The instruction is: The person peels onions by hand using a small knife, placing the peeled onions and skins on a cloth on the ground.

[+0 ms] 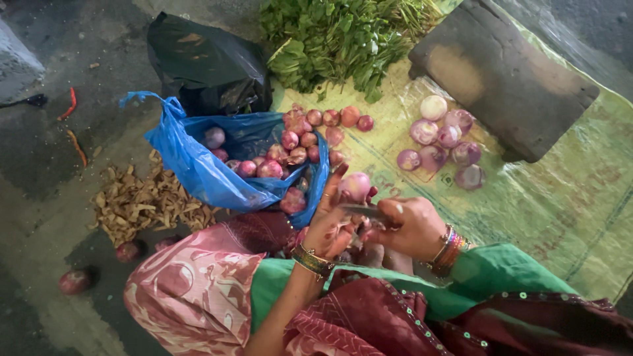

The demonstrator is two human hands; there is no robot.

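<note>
Peeling a red onion over the green mat

The left hand point(333, 227) grips a half-peeled onion point(356, 186), raised just beside the blue bag point(204, 168) of onions. The right hand point(412, 227) is clenched around a knife point(366, 211), its blade against the onion. Peeled onions point(438, 142) lie near the wooden board point(501, 72).

My left hand point(330, 227) holds an onion point(355, 186) and my right hand point(412, 227) holds a knife point(364, 211) against it, both near me at the centre. Just left and beyond lies a plastic bag point(211, 171) with onions in it, and a darker bag point(208, 66) sits behind that. Left of the bag is a heap of peelings point(142, 201). Far centre lie leafy greens point(336, 39). To the right, peeled onions point(442, 142) rest on a woven sheet point(560, 217), before a wooden block point(504, 76).
</note>
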